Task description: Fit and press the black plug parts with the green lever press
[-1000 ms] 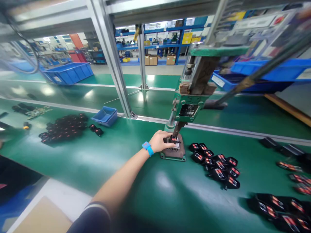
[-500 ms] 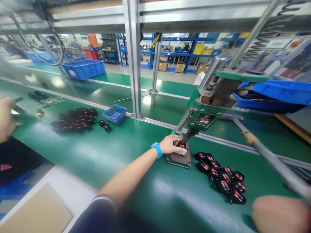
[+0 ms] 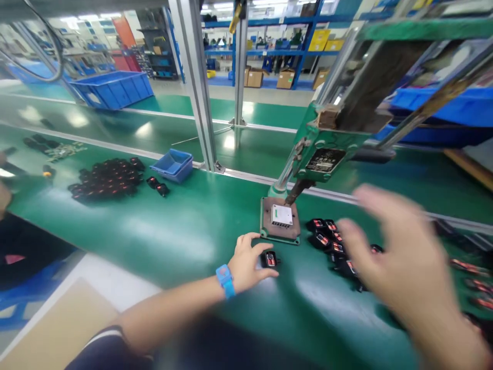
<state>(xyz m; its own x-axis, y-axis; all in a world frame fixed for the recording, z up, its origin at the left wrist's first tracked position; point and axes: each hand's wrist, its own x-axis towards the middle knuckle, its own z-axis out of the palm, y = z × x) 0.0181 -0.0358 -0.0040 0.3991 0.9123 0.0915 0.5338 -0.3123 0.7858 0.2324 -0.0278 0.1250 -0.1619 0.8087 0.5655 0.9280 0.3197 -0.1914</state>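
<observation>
head view: left hand (image 3: 245,263) spread around a black part (image 3: 271,259), right hand (image 3: 402,252) wide at right. part-handling seems in hand; next likely calls for a pinch.

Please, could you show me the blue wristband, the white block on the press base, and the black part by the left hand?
Blue wristband (image 3: 225,280): head view, outer surface.
White block (image 3: 282,215): head view, top face.
Black part (image 3: 270,259): head view, middle of upper face.
</observation>
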